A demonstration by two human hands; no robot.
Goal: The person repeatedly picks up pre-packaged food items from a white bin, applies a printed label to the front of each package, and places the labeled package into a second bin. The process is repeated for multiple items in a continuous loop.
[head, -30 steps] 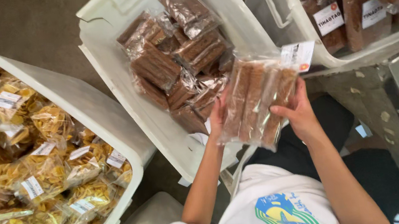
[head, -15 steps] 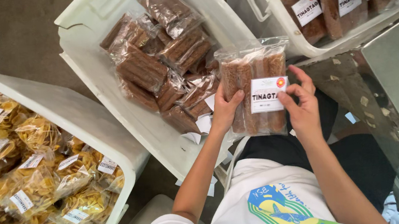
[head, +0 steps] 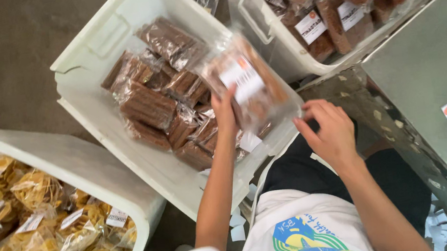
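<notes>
The left hand (head: 226, 111) reaches forward and grips a clear packet of brown bars (head: 246, 81) over the middle white bin (head: 116, 48). The right hand (head: 328, 131) hovers beside it, fingers loosely spread, holding nothing.

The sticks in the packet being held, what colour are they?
Brown, inside a clear packet held by the left hand; head view.

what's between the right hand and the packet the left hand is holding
Nothing lies there: in the head view the right hand hangs open just clear of the clear packet of brown sticks held by the left hand, over the white bin's rim.
</notes>
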